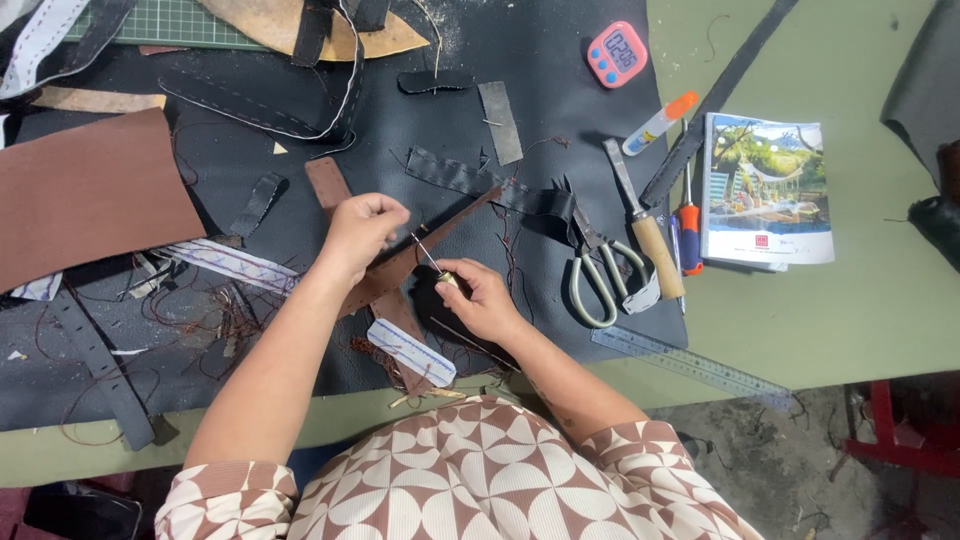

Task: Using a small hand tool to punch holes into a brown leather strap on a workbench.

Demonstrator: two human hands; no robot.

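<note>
Head view: the left hand (362,228) is closed in a pinch on the upper part of a long brown leather strap (425,250), which runs slantwise across the black leather sheet (560,110) in the middle of the table. The right hand (482,296) is curled shut round a small awl (437,266), its pale handle buried in the fist and the thin metal point aimed up and left at the strap, just beside the left fingers.

From here the plainest danger, as I judge it, is the point. It sits close to the left hand, and if the strap gives way suddenly under pressure, the awl could slide into those fingers. The strap is held at 1 spot only, so it could twist and the hole land off line.

Loose brown threads (215,320) lie tangled on the near left of the sheet and could catch on the wrist or tool. To the right, 1 pair of scissors (600,280) and a wooden-handled knife (645,235) lie near the right forearm; a quick sweep of the elbow could knock them. A metal ruler (690,365) overhangs the near edge of the sheet and could be pushed off the green table (880,320). A pink timer (616,54) stands far off, well apart.
</note>
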